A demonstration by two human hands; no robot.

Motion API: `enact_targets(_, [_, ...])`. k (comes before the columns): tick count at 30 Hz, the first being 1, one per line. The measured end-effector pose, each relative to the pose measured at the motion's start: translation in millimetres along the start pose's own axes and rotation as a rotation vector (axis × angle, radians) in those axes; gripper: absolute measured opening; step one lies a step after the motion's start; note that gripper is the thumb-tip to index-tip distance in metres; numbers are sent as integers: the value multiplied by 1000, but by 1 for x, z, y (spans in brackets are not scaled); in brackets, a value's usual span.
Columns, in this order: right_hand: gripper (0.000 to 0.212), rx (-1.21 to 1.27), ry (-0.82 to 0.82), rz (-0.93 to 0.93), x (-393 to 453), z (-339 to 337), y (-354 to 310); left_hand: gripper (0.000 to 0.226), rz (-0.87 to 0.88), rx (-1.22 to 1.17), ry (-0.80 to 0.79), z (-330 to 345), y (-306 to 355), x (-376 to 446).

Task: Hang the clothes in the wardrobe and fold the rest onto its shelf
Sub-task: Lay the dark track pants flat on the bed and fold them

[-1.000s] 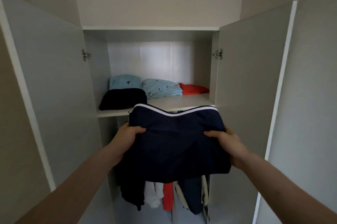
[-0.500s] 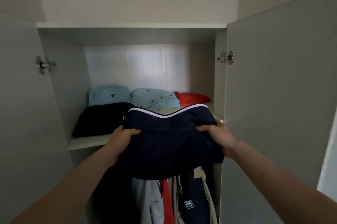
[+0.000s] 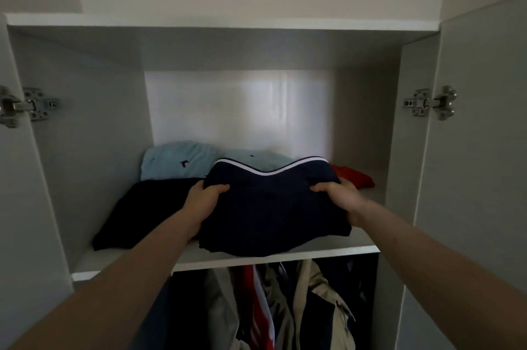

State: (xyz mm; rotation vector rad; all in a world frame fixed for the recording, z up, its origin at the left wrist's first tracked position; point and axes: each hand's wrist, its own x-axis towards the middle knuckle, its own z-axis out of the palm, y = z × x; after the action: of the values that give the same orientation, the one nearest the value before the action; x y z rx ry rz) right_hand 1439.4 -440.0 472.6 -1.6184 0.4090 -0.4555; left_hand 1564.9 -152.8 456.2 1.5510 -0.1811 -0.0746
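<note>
Right now a folded navy garment [image 3: 273, 207] with a white stripe along its far edge sits over the front part of the wardrobe shelf [image 3: 328, 252], its near edge hanging a little over the shelf lip. Whether its underside rests fully on the board, I cannot tell. The left hand [image 3: 204, 197] grips its edge at 9 o'clock, thumb on top and fingers curled under the cloth. The right hand [image 3: 340, 195] grips the edge at 3 o'clock in the same way.

At 9 o'clock from the garment, a black folded piece [image 3: 142, 212] lies on the shelf, touching the left forearm. At 11 o'clock, further back, lies a light blue folded piece [image 3: 176, 161] with small dark marks, and at 12 o'clock a second light blue piece [image 3: 256, 160] shows just behind the white stripe. At 2 o'clock a red folded piece [image 3: 356, 178] lies near the right wall.

Below the shelf, at 6 o'clock, hanging clothes [image 3: 285, 307] fill the lower space. Both doors stand open, with a metal hinge [image 3: 427, 103] on the right and another hinge [image 3: 25, 105] on the left.
</note>
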Motion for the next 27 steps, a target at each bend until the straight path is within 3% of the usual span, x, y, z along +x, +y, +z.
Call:
enact_targets(3, [64,-172,70,-81,47,3,4,70,-11,117,-3,6,-5,31])
enact_targets(5, [81,-414,138,-187,63,3,17,92,20,357,-7,9,-14,37])
enact_targets(8, [72,-573,23,-361,69,15,65,91,203,711,-90,17,-47,26])
enact_targets(12, [60,-889,-87,-365,71,39,118,98,221,1161,-235,25,-93,13])
enact_targets(18, [61,-996,-62,-389,94,51,128,77,318,1196,-93,32,-106,31])
enact_targets(24, [63,-1029,-28,-402,100,54,132,80,341,1171,-53,32,-111,38])
enact_targets(27, [76,-1035,-11,-371,91,53,133,88,341,1199,4,36,-109,25])
